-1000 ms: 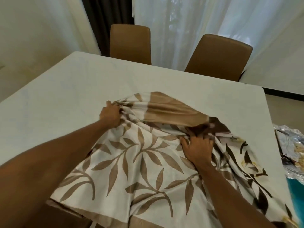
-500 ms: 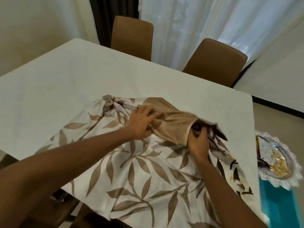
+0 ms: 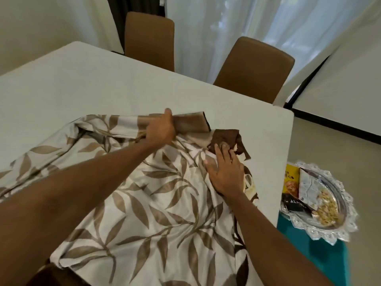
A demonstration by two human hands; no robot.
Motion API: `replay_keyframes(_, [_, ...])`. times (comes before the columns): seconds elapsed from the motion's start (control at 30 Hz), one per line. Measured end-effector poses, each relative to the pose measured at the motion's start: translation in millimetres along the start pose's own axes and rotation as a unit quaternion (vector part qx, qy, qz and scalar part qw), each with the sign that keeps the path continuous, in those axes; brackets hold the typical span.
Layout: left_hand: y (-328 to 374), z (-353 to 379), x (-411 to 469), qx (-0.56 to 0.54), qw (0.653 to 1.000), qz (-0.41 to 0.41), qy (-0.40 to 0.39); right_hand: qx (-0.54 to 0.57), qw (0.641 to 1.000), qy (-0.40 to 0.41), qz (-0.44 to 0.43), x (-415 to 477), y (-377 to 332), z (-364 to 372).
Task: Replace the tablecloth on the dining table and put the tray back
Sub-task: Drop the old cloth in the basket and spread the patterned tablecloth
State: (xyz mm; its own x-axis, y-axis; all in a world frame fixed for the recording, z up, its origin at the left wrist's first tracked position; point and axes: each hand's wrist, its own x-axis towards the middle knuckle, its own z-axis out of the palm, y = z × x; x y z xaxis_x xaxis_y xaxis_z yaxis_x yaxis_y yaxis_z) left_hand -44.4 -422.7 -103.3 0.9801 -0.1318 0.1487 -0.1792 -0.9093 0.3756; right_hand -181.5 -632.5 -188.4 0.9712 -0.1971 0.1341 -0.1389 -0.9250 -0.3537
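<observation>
head view: the tablecloth (image 3: pixel 144 203) lies bunched on the near-right part of the desk (image 3: pixel 82 83), leaf print up, most of the desk's far and left side bare. left hand (image 3: pixel 159 130) reaches across and is closed on the tan border edge (image 3: pixel 189 123), thumb on top, fold pinched. that edge runs roughly left-right, its free corner pointing right toward the desk's right edge. right hand (image 3: pixel 225 172) sits just right of and nearer than the left, fingers spread and pressed flat on the cloth, fingertips touching the dark brown crumpled bit (image 3: pixel 226 137).

so the key thing: the gathered folds lie just beyond both hands, and the bare desk is away and to the left. i'd guess the cloth has to be pulled open that way, w/ the left hand leading since it has the edge.

around: two brown chairs (image 3: pixel 253 67) at the far side, curtain behind. the tray (image 3: pixel 329 230), w/ snack packets, sits off the desk at right on a teal surface (image 3: pixel 309 254), well clear of the cloth. nothing blocks the spread.
</observation>
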Motion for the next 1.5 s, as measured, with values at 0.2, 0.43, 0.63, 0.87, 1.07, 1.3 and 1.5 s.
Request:
replay_keyframes(0.2, [-29.8,-9.6,42.2,-0.084,0.991,-0.107,0.009,-0.037,0.998,-0.003,0.043,-15.7,92.0,-30.7])
replay_keyframes(0.43, [5.2,15.6,7.4,0.036,0.997,-0.009,-0.061,-0.037,0.992,0.03,0.115,-27.5,103.1,-49.0])
replay_keyframes(0.63, [48.3,59.0,-12.6,0.149,0.968,0.107,-0.173,-0.033,0.994,0.095,0.035,11.7,71.6,-51.2])
replay_keyframes(0.87, [49.1,66.8,28.5,0.134,0.95,0.02,-0.283,-0.057,0.995,-0.057,0.051,58.0,94.9,-38.9])
replay_keyframes(1.07, [12.6,80.3,102.1,0.157,0.937,0.002,-0.311,-0.02,0.991,-0.075,0.107,93.1,112.1,-55.6])
replay_keyframes(1.3, [6.4,57.0,167.0,0.118,0.946,-0.071,-0.294,-0.043,0.979,-0.102,0.169,160.4,161.1,-69.6])
replay_keyframes(1.5, [-1.1,55.3,184.1,0.04,0.992,-0.044,-0.115,-0.073,0.984,0.04,0.157,168.5,118.7,-63.5])
